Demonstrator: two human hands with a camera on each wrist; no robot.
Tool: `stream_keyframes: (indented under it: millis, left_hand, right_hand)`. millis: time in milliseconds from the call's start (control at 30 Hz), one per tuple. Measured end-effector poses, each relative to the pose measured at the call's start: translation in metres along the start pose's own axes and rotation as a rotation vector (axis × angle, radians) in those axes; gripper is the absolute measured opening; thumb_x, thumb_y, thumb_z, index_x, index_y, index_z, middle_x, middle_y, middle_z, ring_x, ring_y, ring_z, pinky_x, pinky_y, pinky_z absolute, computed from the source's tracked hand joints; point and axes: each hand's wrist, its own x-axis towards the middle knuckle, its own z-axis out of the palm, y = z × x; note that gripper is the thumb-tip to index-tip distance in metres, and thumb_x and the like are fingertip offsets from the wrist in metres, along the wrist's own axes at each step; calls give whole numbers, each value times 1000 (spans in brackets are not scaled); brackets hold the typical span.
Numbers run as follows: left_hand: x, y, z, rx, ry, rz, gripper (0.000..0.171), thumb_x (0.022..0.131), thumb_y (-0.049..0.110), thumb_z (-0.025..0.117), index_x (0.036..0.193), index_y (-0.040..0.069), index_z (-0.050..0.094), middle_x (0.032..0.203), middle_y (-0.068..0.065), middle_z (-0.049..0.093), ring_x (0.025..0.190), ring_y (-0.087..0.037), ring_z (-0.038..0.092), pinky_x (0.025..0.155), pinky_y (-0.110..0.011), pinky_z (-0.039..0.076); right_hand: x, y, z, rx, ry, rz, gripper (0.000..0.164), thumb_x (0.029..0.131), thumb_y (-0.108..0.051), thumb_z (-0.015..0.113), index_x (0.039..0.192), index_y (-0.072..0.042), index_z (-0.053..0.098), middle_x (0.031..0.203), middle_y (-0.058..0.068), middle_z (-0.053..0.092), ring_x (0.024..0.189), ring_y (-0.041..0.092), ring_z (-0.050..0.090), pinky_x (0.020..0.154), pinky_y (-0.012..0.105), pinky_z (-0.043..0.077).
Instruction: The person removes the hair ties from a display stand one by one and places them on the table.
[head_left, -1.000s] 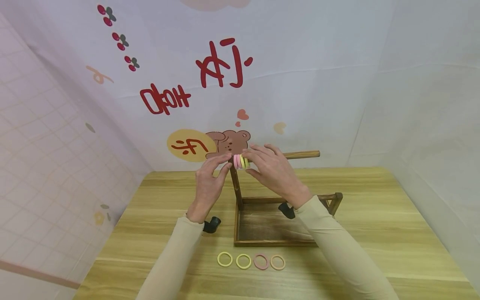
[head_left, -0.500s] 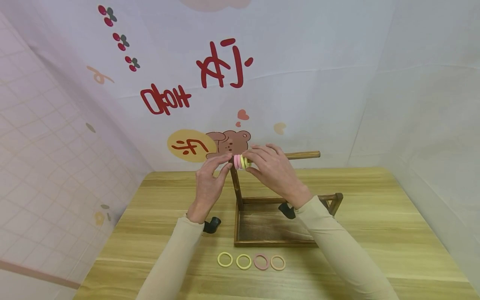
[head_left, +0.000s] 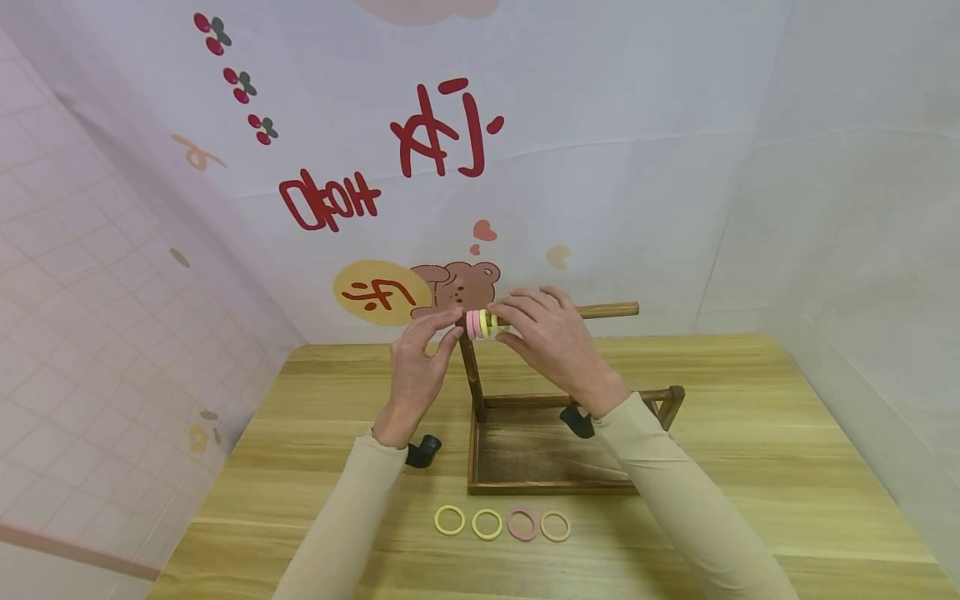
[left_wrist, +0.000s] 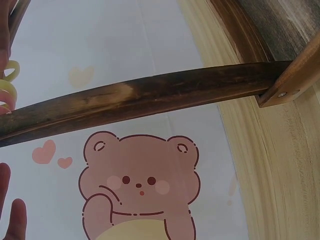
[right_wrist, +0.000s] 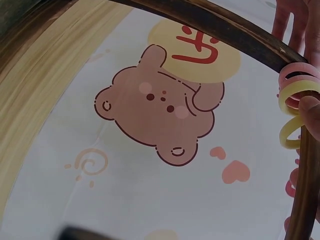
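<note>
Yellow outer ring (right_wrist: pixel 284 136), around the wooden rod (head_left: pixel 611 311), is pinched by the right grip (head_left: pixel 553 342), perhaps for guiding it, while the left grip (head_left: pixel 417 367), its hold unclear, seemingly steadies the upright post (left_wrist: pixel 175 92).

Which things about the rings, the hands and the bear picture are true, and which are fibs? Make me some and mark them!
1. Four rings lie in a row on the table. True.
2. In the head view, the row's left end is pink. False: a yellow ring is there.
3. Pink rings are on the wooden bar, near the left hand. True.
4. Every ring on the bar is pink. False: yellow rings are on it too.
5. The right hand is lying flat on the table. False: the right hand is up at the bar.
6. The wall's bear picture has hearts nearby. True.
</note>
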Motion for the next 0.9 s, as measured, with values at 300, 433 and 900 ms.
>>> stream_keyframes:
  millis: [300,433,900]
  left_hand:
    - [0,1,0,-3,-1,-16,25,91,4,79,115,1,77,116,-11,76,109,-31,71,96,-49,56]
    - [0,1,0,0,1,-18,24,90,3,79,114,1,77,116,-11,77,109,-32,71,97,-49,56]
    - [0,2,0,4,1,-16,24,90,3,79,115,1,77,116,-12,77,109,-32,71,96,-49,56]
  right_hand:
    - [-2,1,-2,22,12,9,44,84,-20,89,125,-12,73,122,7,74,119,30,66,104,55,48]
    - [-4,2,-3,31,20,13,45,84,-20,89,125,-12,73,122,7,74,119,30,65,104,55,48]
    - [-9,6,-7,32,22,23,44,86,-20,87,126,-8,72,120,8,75,119,31,65,103,55,48]
